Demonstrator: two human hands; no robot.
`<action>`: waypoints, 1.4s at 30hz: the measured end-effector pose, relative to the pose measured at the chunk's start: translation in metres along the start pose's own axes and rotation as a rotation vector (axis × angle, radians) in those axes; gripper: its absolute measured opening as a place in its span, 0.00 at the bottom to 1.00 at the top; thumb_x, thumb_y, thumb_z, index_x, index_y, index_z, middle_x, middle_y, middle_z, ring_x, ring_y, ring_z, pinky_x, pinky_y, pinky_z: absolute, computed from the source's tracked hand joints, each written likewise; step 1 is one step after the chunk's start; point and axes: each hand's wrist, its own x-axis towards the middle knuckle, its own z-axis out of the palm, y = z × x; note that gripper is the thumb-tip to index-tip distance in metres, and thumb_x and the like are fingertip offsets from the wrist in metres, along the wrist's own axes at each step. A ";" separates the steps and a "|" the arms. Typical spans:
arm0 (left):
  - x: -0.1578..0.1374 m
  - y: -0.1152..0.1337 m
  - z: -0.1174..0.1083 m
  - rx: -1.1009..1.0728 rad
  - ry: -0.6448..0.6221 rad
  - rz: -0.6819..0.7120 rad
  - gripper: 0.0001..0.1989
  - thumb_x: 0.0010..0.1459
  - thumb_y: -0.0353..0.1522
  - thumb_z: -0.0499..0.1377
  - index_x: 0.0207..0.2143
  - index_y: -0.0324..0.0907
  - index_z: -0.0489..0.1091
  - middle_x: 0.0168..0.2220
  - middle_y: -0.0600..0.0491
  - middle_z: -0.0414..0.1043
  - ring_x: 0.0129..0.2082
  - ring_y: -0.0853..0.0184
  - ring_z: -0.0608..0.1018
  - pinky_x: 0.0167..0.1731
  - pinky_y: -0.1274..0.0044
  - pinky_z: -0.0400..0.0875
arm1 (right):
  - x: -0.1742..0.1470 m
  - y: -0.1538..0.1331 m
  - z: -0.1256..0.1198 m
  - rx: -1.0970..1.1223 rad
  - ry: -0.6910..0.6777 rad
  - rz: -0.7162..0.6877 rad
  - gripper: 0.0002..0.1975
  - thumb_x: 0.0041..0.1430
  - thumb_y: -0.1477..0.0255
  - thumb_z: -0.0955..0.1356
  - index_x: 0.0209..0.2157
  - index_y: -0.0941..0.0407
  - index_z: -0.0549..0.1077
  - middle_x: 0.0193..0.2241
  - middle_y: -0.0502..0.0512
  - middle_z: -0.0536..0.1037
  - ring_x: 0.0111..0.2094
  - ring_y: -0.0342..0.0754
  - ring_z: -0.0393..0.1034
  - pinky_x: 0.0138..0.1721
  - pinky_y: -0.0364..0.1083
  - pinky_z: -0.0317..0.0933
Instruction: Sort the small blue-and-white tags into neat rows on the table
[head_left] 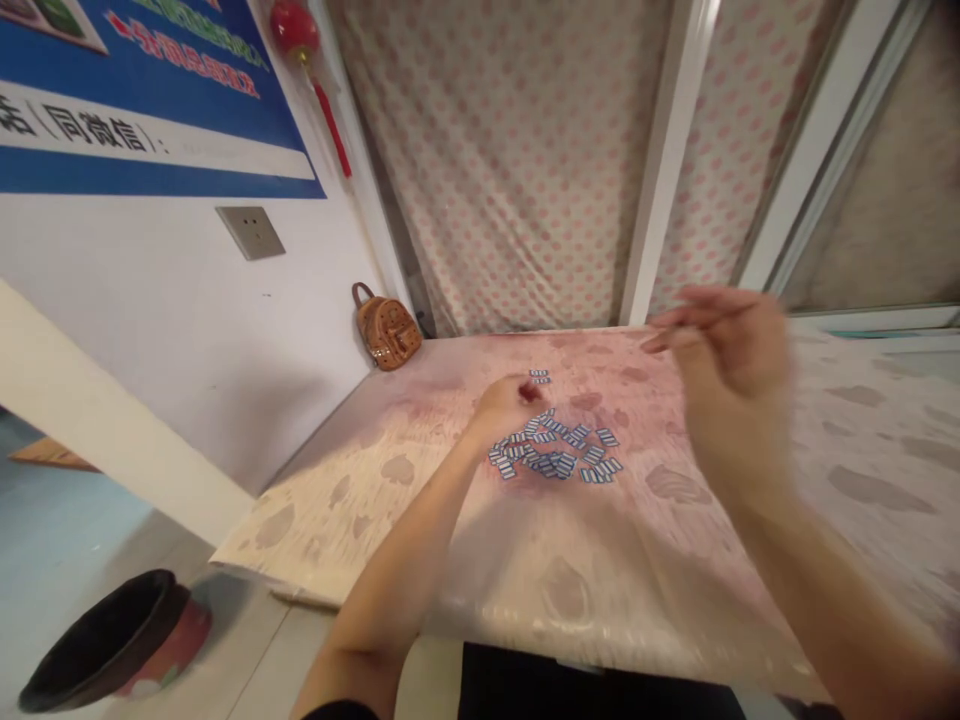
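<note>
A loose heap of small flat pieces [555, 462] with blue and white stripes lies on the table, some overlapping. My left hand [511, 402] rests at the far left side of this heap with its fingers curled in. Anything inside its fingers is hidden. Just beyond its fingertips a few similar pieces [540, 376] sit close together in a small neat group. Raised above the table on the right, my right hand [731, 345] is blurred by motion. Its fingers point left, and I cannot make out anything in them.
A patterned cloth [652, 570] covers the table. A small brown backpack-shaped bag [390, 332] stands at the back left corner by the wall. A dark-rimmed bin [112, 640] is on the floor at left. Behind the table hangs a dotted curtain [510, 170] with white frame posts.
</note>
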 end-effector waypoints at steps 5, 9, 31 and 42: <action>0.025 -0.092 0.002 0.130 -0.168 -0.161 0.09 0.45 0.34 0.67 0.30 0.38 0.75 0.31 0.52 0.76 0.34 0.64 0.77 0.35 0.75 0.68 | -0.013 0.072 0.025 -0.151 -0.077 0.103 0.12 0.63 0.68 0.64 0.48 0.52 0.67 0.39 0.58 0.75 0.37 0.52 0.72 0.40 0.55 0.68; 0.019 -0.115 0.002 0.106 -0.203 -0.149 0.12 0.42 0.32 0.69 0.32 0.38 0.76 0.32 0.52 0.76 0.33 0.66 0.76 0.33 0.77 0.66 | -0.033 0.111 0.031 -0.305 -0.130 0.129 0.14 0.62 0.66 0.62 0.48 0.53 0.67 0.38 0.58 0.76 0.34 0.53 0.73 0.37 0.55 0.67; 0.012 -0.070 0.043 -0.319 -0.117 0.093 0.16 0.51 0.42 0.66 0.30 0.37 0.73 0.26 0.54 0.72 0.25 0.72 0.70 0.27 0.80 0.61 | -0.063 0.123 0.040 -0.126 -0.643 0.242 0.05 0.60 0.69 0.65 0.33 0.54 0.72 0.31 0.51 0.78 0.33 0.47 0.71 0.36 0.45 0.61; 0.005 -0.071 0.059 0.098 -0.276 0.173 0.10 0.49 0.35 0.69 0.34 0.42 0.77 0.36 0.52 0.76 0.36 0.66 0.76 0.38 0.77 0.68 | -0.049 0.141 0.022 -0.220 -0.278 0.368 0.07 0.57 0.68 0.64 0.29 0.55 0.71 0.25 0.51 0.73 0.27 0.46 0.66 0.29 0.45 0.55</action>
